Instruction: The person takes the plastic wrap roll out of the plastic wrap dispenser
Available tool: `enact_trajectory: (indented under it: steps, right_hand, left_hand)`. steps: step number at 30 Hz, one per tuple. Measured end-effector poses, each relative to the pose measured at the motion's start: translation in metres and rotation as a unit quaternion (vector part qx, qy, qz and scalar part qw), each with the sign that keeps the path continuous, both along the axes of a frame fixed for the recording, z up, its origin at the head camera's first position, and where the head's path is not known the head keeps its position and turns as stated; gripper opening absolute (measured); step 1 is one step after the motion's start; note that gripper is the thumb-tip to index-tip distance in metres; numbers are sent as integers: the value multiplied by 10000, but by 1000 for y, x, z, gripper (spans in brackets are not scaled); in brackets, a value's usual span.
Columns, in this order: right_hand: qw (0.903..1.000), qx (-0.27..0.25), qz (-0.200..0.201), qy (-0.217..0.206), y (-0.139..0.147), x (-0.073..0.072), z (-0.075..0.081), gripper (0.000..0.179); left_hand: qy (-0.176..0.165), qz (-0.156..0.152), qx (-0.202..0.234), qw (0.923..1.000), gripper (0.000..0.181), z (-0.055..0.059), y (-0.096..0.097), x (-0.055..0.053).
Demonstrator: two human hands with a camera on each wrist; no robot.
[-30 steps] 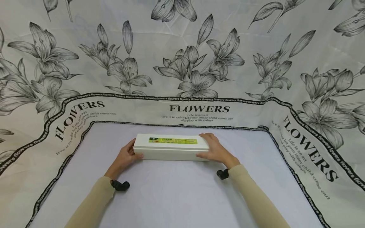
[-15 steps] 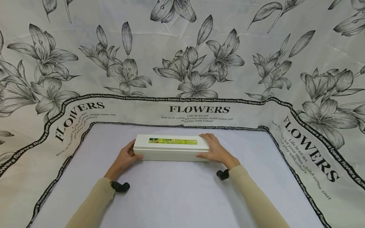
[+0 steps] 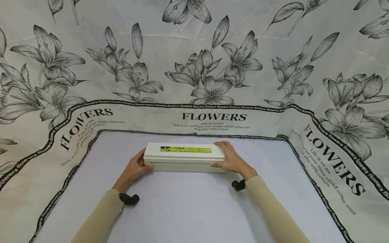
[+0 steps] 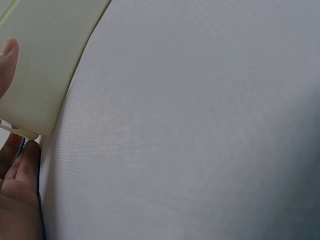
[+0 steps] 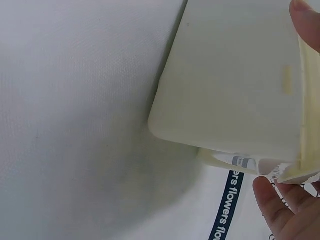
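A long white plastic box point(image 3: 182, 168) with a lid point(image 3: 185, 157) lies crosswise on the white cloth, a yellow-green label point(image 3: 186, 149) on top. A thin line runs between lid and base along the front. My left hand point(image 3: 132, 169) grips the box's left end, thumb point(image 4: 6, 65) on the front and fingers at the end. On the right end my right hand point(image 3: 232, 162) does the same. In the right wrist view its thumb point(image 5: 306, 22) lies near the lid's edge, and its fingertips point(image 5: 265, 192) sit by a curved pale strip point(image 5: 212, 159) at the box's end.
The white cloth point(image 3: 188, 209) spreads in front of the box. Behind it and at both sides rises a fabric point(image 3: 146, 118) printed with flowers and lettering. Black wrist cameras point(image 3: 130, 199) hang below the beige sleeves point(image 3: 270, 206).
The line between lid and base shows more clearly, with the lid sitting slightly higher off the base. The hands keep their places at the two ends. The whole view has shifted slightly.
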State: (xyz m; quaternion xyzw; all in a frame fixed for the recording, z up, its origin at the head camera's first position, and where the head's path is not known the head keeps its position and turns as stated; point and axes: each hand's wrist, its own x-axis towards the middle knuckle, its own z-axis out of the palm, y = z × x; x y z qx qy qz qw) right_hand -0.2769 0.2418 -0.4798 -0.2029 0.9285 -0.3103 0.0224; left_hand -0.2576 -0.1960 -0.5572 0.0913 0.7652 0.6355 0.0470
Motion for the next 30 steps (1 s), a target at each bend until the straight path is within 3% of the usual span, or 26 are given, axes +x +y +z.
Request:
enact_trajectory:
  steps: [10,17,30]
  right_hand:
    - [9999,-89,-25,114,-1,0,4,98]
    - [9997,-147,-145,159,1,1,5,96]
    - [9985,-300,-378,269,19,8,4,96]
  left_hand:
    - [105,8,-33,9999,103,2,0,1]
    - [-59,98,-242,9996,101,2,1,2]
    - [117,35,-149,9998,100,0,1,2]
